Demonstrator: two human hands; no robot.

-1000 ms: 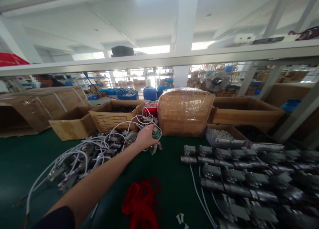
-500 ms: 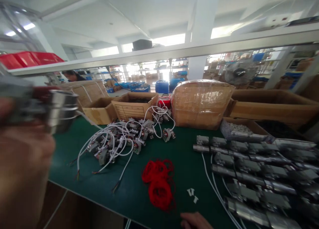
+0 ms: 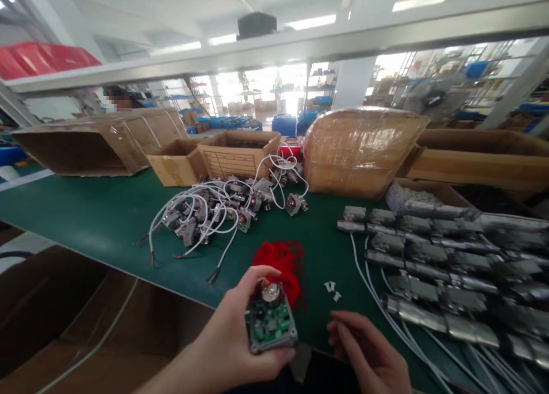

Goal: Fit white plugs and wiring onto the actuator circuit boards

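Note:
My left hand [image 3: 240,331] grips a small grey housing with a green circuit board [image 3: 270,319] inside, its open face turned up. A round silvery part sits at the housing's upper end. My right hand [image 3: 366,348] is at the bench's front edge, its fingers curled together; whether anything is between them is hidden. Just beyond it lie a few small white pieces [image 3: 331,290]. A tangled pile of thin red rings [image 3: 287,262] rests behind the held housing, partly covered by my left hand.
Grey-and-metal units with white cables [image 3: 206,211] lie heaped on the green bench [image 3: 98,211]. Rows of similar assembled units [image 3: 433,285] fill the right side. Along the back stand cardboard boxes [image 3: 178,171] and a plastic-wrapped carton [image 3: 360,154]. A shelf beam [image 3: 291,48] crosses above.
My left hand has brought the housing from the far left to the front centre, turning its circuit board into view. My right hand has come further into view, and the camera has tilted down.

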